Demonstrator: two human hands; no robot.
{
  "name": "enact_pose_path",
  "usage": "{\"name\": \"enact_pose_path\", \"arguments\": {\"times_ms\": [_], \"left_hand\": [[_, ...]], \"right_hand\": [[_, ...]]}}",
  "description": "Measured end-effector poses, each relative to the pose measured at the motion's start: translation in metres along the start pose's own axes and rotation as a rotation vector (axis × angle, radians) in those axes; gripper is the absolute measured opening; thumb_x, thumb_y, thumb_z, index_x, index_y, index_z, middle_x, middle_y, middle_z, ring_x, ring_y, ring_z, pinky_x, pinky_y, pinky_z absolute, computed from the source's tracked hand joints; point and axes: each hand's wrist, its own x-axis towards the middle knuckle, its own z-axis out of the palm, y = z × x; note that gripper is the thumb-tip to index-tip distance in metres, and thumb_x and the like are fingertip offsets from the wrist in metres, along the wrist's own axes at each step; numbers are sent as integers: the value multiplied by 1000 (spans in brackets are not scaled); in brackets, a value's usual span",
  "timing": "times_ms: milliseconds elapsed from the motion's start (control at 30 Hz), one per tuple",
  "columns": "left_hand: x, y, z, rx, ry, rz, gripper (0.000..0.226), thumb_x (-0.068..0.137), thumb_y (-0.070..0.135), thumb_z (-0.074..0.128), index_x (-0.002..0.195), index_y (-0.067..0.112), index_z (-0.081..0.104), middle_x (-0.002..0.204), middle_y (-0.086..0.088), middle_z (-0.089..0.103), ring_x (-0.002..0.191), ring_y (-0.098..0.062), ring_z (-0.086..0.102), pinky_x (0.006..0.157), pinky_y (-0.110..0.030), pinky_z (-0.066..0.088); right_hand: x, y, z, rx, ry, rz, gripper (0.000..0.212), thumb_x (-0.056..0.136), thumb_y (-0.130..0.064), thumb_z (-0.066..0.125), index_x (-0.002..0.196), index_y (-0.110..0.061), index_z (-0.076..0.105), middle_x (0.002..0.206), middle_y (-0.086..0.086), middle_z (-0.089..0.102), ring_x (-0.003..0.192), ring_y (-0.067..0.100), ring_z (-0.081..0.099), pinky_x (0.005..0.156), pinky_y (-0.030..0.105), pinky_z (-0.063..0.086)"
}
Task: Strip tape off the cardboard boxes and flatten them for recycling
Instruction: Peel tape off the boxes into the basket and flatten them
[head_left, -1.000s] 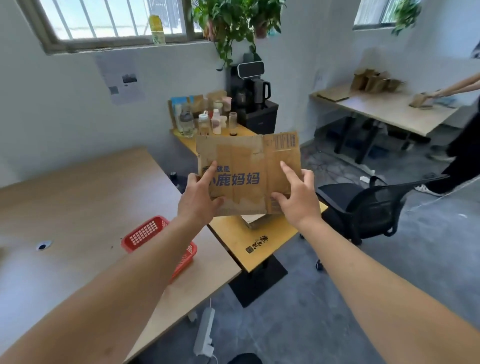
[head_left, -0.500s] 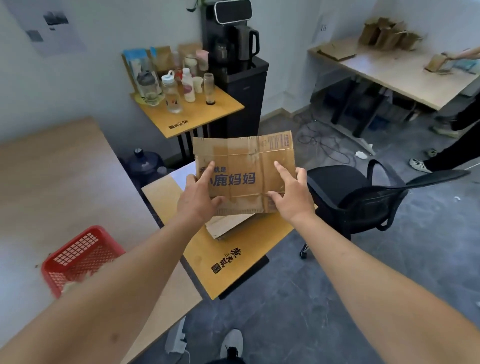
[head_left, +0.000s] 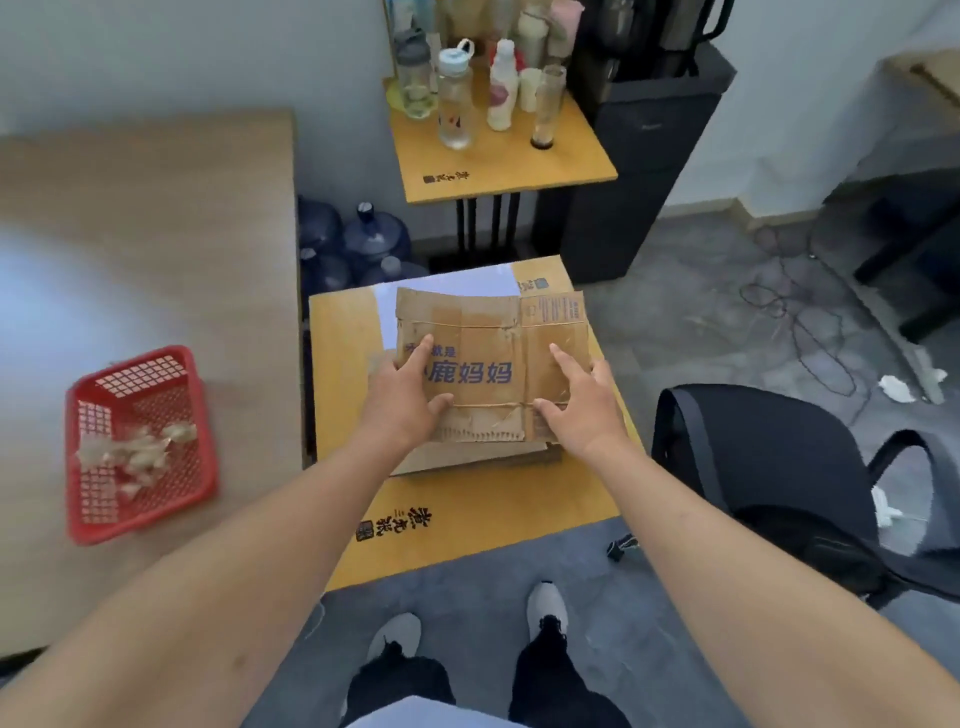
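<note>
A: Hands? 
B: Left hand (head_left: 402, 397) and right hand (head_left: 582, 410) both pinch the flattened cardboard box (head_left: 491, 364), one at each near corner, thumbs on top.
A: Where's it sitting?
B: Over the cardboard stack (head_left: 467, 457) on the yellow table (head_left: 343, 353). Long axis left-right, both hands equally near. Judging: set it down squarely.

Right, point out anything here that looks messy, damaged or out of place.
The flattened box in both hands is scuffed, its lower edge torn. Crumpled tape scraps fill the red basket, as expected. Loose cables and white litter lie on the floor.
</note>
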Motion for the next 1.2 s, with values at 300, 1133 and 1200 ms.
{"name": "enact_pose_path", "arguments": {"times_ms": [300, 1133, 1200], "left_hand": [[-8, -4, 49, 45, 25, -251, 83, 92, 47, 69, 159, 43, 19, 148, -10, 37, 129, -29, 50, 104, -45, 50], [28, -37, 122, 418, -70, 11, 46, 104, 42, 45, 150, 42, 41, 163, -7, 26, 147, -33, 25, 104, -45, 46], [27, -38, 121, 431, -84, 20, 47, 105, 43, 43, 152, 42, 38, 164, -8, 24, 149, -34, 23, 108, -46, 42]], "right_hand": [[56, 46, 20, -76, -275, -83, 79, 95, -43, 69, 158, -49, 21, 159, 1, 25, 136, 27, 48, 102, 42, 49], [86, 26, 101, -596, -328, -433, 60, 100, -37, 59, 156, -34, 36, 158, 5, 29, 147, 26, 28, 99, 42, 49], [84, 27, 102, -595, -327, -438, 59, 102, -35, 56, 157, -33, 35, 159, 6, 27, 150, 28, 26, 104, 43, 46]]}}
